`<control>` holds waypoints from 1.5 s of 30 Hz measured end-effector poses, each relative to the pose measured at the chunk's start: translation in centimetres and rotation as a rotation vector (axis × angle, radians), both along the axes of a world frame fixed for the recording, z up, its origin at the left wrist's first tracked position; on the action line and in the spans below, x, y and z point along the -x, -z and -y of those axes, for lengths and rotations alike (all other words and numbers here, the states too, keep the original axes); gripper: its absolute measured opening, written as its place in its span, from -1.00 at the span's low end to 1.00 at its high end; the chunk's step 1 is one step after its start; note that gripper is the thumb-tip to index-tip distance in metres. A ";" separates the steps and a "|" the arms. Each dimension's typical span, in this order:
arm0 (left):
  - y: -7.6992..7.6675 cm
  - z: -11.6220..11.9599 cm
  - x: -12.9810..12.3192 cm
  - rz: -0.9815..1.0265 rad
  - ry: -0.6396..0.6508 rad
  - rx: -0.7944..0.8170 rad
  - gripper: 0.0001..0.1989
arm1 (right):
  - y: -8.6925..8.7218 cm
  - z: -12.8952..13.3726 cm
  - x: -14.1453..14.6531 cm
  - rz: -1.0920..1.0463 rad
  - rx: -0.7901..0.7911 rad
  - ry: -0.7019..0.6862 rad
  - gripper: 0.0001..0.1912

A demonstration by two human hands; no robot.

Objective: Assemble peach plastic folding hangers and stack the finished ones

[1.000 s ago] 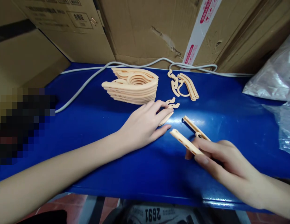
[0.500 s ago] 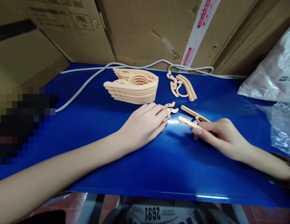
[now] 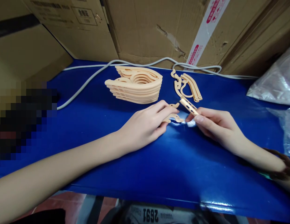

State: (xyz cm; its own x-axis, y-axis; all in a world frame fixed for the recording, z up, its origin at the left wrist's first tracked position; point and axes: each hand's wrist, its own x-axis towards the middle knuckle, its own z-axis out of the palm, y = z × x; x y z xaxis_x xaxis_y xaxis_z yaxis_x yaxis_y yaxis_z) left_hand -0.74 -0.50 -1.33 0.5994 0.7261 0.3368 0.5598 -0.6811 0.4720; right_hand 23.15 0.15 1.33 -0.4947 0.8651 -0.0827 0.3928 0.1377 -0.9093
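My left hand (image 3: 149, 124) rests over the table with its fingers closed on curved beige plastic hanger pieces (image 3: 174, 117); their hooked ends stick out past the fingertips. To the right, my right hand (image 3: 217, 127) pinches a slotted beige hanger arm (image 3: 188, 106), tilted up and to the left, its far end close to those pieces. Most of what lies inside each hand is hidden. Behind my left hand stands a neat stack of folded beige plastic hangers (image 3: 135, 85). Several loose hanger parts (image 3: 190, 87) lie farther back on the right.
A blue table (image 3: 145, 174) carries everything. A grey-white cable (image 3: 88, 85) runs along its back, in front of cardboard boxes (image 3: 140, 31). Plastic bags (image 3: 273, 81) lie at the right, and a pixelated dark patch covers the left edge.
My right hand has turned the hanger arm and brought it up, nearer the pieces in my left hand. The left-hand pieces are raised and show more. The view has shifted slightly.
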 end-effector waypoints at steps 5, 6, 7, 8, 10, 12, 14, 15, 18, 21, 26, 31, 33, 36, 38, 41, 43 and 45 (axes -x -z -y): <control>0.2 0.0 0.1 -0.048 0.028 -0.077 -0.73 | 0.3 0.1 0.1 0.037 -0.008 -0.068 -0.66; 0.1 0.0 0.1 -0.065 0.033 -0.097 -0.74 | 0.3 0.0 0.1 0.047 -0.014 -0.073 -0.66; 0.1 0.0 0.1 -0.081 0.037 -0.117 -0.74 | 0.3 0.0 0.1 0.055 -0.024 -0.080 -0.67; 0.0 0.0 0.2 -0.093 0.041 -0.140 -0.74 | 0.2 0.0 0.0 0.063 -0.043 -0.086 -0.67; -0.2 0.1 0.2 -0.106 0.041 -0.180 -0.75 | 0.2 -0.1 0.0 0.095 -0.102 -0.105 -0.67; -0.4 0.2 0.2 -0.108 0.033 -0.204 -0.77 | 0.1 -0.1 -0.1 0.137 -0.166 -0.125 -0.67; -0.5 0.3 0.3 -0.112 0.027 -0.201 -0.78 | 0.1 -0.2 -0.2 0.160 -0.195 -0.129 -0.67; -0.4 0.3 0.2 -0.117 0.026 -0.198 -0.77 | 0.1 -0.3 -0.2 0.156 -0.197 -0.127 -0.67; -0.2 0.2 0.2 -0.134 0.027 -0.203 -0.73 | 0.2 -0.4 -0.4 0.112 -0.186 -0.116 -0.66; 0.1 0.2 0.1 -0.138 0.024 -0.217 -0.73 | 0.3 -0.5 -0.5 0.096 -0.192 -0.103 -0.64; 0.0 0.3 -0.1 -0.152 -0.006 -0.227 -0.76 | 0.3 -0.3 -0.5 0.157 -0.283 -0.098 -0.63; -0.2 0.3 -0.2 -0.168 -0.036 -0.211 -0.75 | 0.3 -0.1 -0.5 0.177 -0.390 -0.163 -0.67; -0.3 0.3 -0.2 -0.168 -0.051 -0.202 -0.73 | 0.3 0.0 -0.6 0.167 -0.393 -0.161 -0.68; -0.5 0.3 -0.1 -0.159 -0.074 -0.203 -0.73 | 0.5 0.0 -0.8 0.160 -0.351 -0.105 -0.67; -0.7 0.3 0.1 -0.155 -0.083 -0.218 -0.70 | 0.6 -0.1 -0.9 0.164 -0.326 -0.083 -0.66; -1.0 0.3 0.4 -0.129 -0.080 -0.234 -0.64 | 0.9 -0.1 -0.8 0.187 -0.368 -0.124 -0.69; -1.1 0.4 0.5 -0.108 -0.079 -0.218 -0.63 | 1.0 -0.1 -0.7 0.233 -0.442 -0.188 -0.70; -1.1 0.5 0.5 -0.099 -0.085 -0.195 -0.65 | 1.1 0.1 -0.6 0.297 -0.519 -0.278 -0.72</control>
State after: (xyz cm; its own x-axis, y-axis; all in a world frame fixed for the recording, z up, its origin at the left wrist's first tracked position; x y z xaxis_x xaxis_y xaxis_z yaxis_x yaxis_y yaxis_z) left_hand -1.23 -0.96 -0.21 0.5756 0.7024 0.4186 0.6561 -0.7023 0.2762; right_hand 23.79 0.08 0.20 -0.7260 0.6727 0.1430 0.5033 0.6614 -0.5561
